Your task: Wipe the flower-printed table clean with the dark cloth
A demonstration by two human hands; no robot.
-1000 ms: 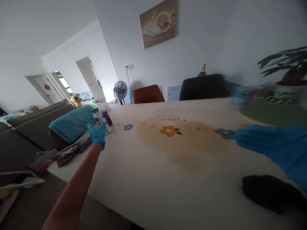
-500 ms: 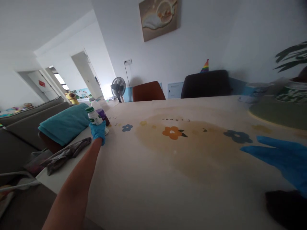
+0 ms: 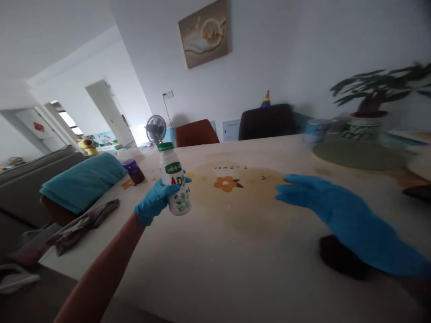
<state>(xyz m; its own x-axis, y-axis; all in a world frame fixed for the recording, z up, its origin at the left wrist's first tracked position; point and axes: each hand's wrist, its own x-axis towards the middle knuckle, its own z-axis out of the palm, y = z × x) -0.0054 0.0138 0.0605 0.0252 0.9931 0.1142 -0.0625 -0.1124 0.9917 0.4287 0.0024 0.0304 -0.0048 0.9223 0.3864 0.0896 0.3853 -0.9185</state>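
My left hand (image 3: 156, 201), in a blue glove, is wrapped round a white bottle (image 3: 175, 179) with a green cap and green and red print. The bottle is upright, slightly tilted, above the left part of the table (image 3: 215, 264). On the right, my right hand (image 3: 336, 215), also gloved in blue, hovers over the table with its fingers stretched out and nothing in them. Below it lies a dark object (image 3: 340, 258) that I cannot make out. A purple-topped dark jar (image 3: 134, 171) stands behind my left hand.
Grey crumpled cloth (image 3: 87, 224) lies at the table's left edge, beside a teal towel (image 3: 84, 181) over a chair. At the far right are a blue-and-white cup (image 3: 315, 130), a round green mat (image 3: 357, 154) and a potted plant (image 3: 370, 98). Two chairs stand behind the table.
My left hand has brought the bottle from beside the jar towards me and to the right. My right hand has moved left, further into view. The camera view has shifted right.
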